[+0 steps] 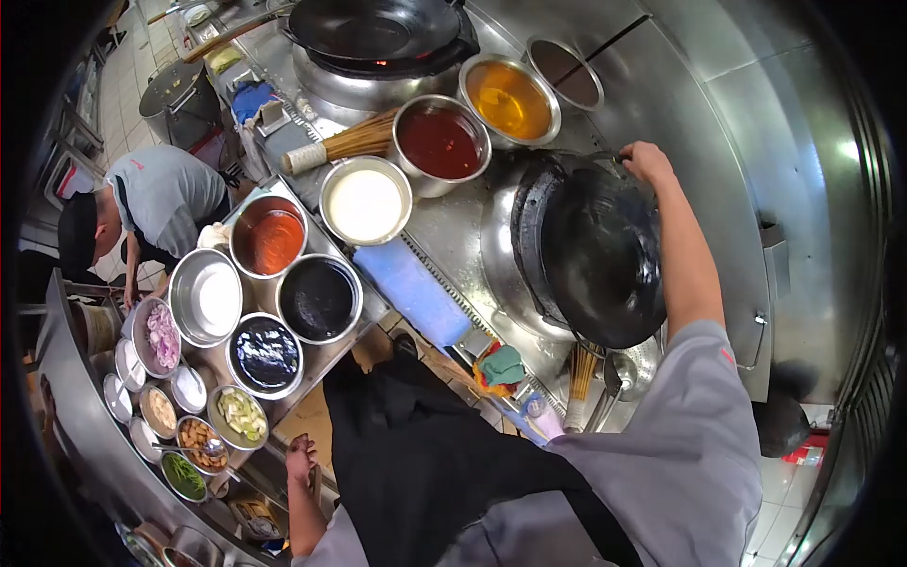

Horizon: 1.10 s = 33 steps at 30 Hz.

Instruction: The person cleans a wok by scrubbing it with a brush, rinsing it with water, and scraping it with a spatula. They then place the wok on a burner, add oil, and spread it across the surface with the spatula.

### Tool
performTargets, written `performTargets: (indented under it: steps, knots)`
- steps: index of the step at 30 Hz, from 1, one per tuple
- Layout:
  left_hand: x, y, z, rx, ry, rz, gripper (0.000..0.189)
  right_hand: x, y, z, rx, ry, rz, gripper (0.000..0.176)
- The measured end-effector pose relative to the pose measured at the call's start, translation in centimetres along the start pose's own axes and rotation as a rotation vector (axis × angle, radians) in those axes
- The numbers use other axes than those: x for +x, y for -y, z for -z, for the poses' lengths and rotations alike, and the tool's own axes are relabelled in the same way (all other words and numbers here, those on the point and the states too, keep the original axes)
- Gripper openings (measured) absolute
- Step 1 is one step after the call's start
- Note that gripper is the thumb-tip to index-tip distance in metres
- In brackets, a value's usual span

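Note:
My right hand (644, 161) is closed at the upper rim of a black wok (605, 255), which sits tilted on the right burner (505, 250). Down at the lower left, my left hand (301, 457) hangs beside my black apron with its fingers curled; whether anything is in it I cannot make out. Nearest to that hand are the small bowls of ingredients, among them one of chopped pale green vegetable (242, 417) and one of brown pieces (202, 444).
Pots of red sauce (442, 142), yellow oil (510, 102) and white liquid (366, 201) stand between the burners. Another wok (378, 28) is at the top. A bamboo brush (354, 142) lies beside the pots. A co-worker (161, 198) bends over at the left.

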<state>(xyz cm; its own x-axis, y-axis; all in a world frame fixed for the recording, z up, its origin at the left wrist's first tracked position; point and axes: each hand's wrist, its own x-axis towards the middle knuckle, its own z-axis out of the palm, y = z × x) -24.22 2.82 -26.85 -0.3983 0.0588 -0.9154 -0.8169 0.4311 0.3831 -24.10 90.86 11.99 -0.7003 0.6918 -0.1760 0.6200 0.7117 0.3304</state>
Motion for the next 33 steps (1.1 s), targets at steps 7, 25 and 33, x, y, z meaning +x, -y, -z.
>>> performTargets:
  steps: [7, 25, 33]
  knots:
    - [-5.9, 3.1, -1.7, 0.083, -0.144, 0.090, 0.036, 6.1, 0.3, -3.7, -0.046, 0.094, 0.216, 0.029]
    - [-10.2, 7.0, -6.0, 0.003, -0.153, 0.051, 0.041, 8.1, 0.2, -9.9, 0.154, -0.011, 0.355, 0.033]
    - [-13.2, 4.1, -6.7, 0.068, -0.247, 0.102, 0.028, 9.7, -0.6, -9.1, 0.127, 0.051, 0.456, 0.034]
